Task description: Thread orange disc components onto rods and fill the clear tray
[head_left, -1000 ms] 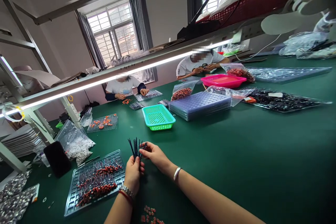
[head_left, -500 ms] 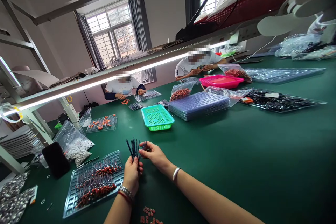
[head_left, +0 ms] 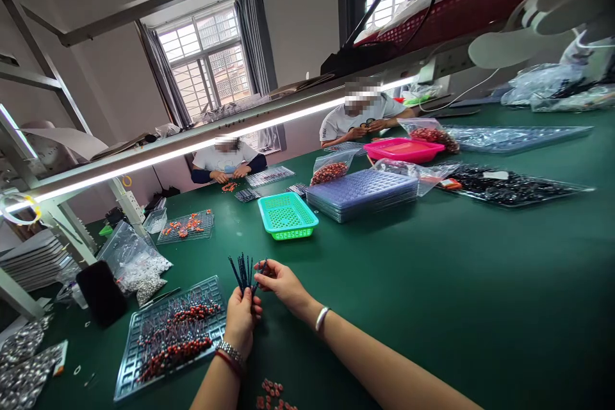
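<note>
On the green basket's (head_left: 288,214) near side, left hand (head_left: 241,315) clutches dark strands (head_left: 244,280), right hand (head_left: 283,285) pinches one; grips barely changed, so handling seems ongoing!

Lettering (head_left: 324,132) on white sleeve (head_left: 330,128) of co-worker (head_left: 350,120): too small to read.

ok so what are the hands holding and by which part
The left hand holds a bundle of dark strands by their lower part; the right hand seems to pinch one higher up.
</note>
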Available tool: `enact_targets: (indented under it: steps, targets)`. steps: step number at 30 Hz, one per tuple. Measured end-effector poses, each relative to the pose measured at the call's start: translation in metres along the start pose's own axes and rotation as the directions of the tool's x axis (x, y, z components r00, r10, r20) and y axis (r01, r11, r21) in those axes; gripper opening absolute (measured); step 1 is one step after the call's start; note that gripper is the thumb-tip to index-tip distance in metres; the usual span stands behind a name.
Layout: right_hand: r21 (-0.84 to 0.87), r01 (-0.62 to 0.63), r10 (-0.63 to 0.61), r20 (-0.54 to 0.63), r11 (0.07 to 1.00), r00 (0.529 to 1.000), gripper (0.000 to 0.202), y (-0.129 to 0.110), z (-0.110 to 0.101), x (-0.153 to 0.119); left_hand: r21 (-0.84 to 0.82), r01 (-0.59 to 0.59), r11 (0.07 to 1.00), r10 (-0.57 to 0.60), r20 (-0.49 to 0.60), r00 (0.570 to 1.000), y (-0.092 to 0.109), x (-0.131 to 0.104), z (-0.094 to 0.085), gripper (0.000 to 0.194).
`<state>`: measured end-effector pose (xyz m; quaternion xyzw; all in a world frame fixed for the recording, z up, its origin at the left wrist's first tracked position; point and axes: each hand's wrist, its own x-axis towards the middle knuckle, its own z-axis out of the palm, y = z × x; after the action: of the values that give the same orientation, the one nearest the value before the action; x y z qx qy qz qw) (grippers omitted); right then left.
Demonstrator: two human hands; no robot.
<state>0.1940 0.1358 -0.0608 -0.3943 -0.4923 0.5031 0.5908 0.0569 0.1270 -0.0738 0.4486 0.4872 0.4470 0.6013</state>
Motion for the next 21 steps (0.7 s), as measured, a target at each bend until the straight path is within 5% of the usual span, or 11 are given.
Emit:
enact_targets:
  steps: [21]
  targets:
    - [0.031,-0.038,0.039,-0.024,0.999,0.999,0.008,-0.0054,0.0031,-0.002,0.05,-0.005,0.999,0.008,-0.062,0.998,-0.0019,0.0022,0.0015,0.025]
